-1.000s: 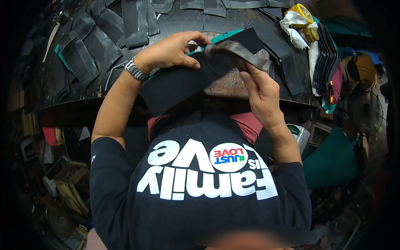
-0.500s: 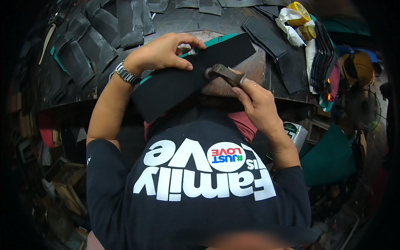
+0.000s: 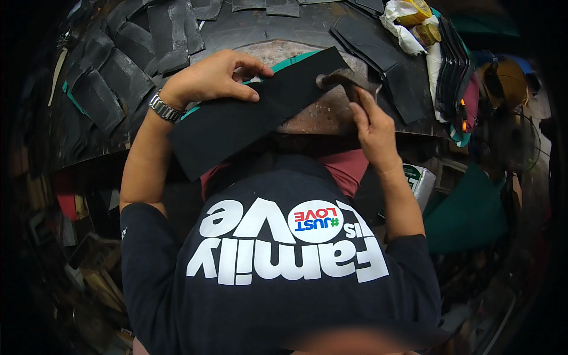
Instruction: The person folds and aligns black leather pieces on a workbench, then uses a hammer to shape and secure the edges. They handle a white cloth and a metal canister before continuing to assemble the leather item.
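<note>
A long black panel point(image 3: 236, 127) of leather-like sheet lies slantwise across the near table edge, its left end jutting out over my lap. Teal lining point(image 3: 296, 60) shows along its far edge. My left hand point(image 3: 216, 77), with a metal watch at the wrist, grips that edge, thumb on the black face and fingers partly hidden behind. In my right hand point(image 3: 377, 130) is a dark, worn hammer point(image 3: 343, 78), its head over the panel's right end. Whether the head touches the panel I cannot tell. Beneath lies a worn brown slab point(image 3: 319, 112).
Several black pieces point(image 3: 127, 71) overlap on the dark table point(image 3: 231, 32) at the left. More black panels point(image 3: 367, 50) lie to the right, beside a standing stack point(image 3: 452, 65). A yellow roll point(image 3: 414, 10) and white crumpled cloth point(image 3: 402, 29) sit at the far right.
The hammer has moved right along the panel, from near its middle to its right end. My left hand keeps its grip on the panel. The whole view has shifted slightly.
</note>
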The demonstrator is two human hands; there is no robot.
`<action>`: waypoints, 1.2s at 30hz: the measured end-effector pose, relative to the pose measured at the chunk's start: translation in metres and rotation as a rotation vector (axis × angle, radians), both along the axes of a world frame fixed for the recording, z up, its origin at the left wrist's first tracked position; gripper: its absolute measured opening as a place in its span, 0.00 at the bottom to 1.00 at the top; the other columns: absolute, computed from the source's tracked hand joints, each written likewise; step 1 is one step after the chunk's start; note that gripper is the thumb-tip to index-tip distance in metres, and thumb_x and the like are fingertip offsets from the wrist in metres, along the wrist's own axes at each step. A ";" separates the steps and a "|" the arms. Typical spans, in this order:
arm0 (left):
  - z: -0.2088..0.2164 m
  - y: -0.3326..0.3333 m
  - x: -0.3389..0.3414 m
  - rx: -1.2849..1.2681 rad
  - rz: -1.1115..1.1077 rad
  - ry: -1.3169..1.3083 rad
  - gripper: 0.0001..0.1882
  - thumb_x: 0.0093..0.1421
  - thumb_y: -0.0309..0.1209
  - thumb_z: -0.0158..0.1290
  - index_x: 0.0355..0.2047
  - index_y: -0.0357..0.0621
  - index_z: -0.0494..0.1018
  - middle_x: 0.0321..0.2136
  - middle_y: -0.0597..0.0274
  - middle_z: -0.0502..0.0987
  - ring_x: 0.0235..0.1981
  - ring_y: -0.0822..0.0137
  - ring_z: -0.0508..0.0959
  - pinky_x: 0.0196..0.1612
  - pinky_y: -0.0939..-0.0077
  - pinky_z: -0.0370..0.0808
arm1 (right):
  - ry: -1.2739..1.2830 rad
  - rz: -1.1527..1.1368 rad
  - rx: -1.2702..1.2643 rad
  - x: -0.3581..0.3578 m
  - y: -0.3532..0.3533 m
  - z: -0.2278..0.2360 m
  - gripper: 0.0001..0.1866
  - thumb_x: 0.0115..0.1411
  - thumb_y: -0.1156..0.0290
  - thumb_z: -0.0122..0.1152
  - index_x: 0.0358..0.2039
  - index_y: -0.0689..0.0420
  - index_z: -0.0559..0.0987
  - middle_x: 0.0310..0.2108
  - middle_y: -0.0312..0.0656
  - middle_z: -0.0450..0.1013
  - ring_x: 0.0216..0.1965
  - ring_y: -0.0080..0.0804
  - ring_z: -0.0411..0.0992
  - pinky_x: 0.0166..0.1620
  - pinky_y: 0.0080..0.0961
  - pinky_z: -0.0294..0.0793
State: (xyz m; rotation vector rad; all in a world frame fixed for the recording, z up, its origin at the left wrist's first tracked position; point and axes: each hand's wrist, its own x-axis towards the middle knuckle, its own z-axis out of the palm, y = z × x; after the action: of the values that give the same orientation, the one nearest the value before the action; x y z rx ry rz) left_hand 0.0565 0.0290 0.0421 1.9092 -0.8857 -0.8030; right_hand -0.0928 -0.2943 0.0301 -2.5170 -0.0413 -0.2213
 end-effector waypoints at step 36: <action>-0.003 0.004 -0.011 -0.066 0.092 0.004 0.27 0.55 0.31 0.65 0.57 0.44 0.77 0.48 0.53 0.83 0.45 0.65 0.81 0.52 0.70 0.77 | -0.125 -0.059 0.332 -0.005 0.006 0.004 0.21 0.70 0.67 0.59 0.61 0.63 0.74 0.36 0.41 0.80 0.35 0.22 0.75 0.40 0.23 0.74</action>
State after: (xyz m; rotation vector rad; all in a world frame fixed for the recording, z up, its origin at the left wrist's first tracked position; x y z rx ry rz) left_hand 0.0455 0.0333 0.0390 1.8758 -0.8062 -0.7134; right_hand -0.0979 -0.2881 0.0344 -2.1730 0.0181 -0.3771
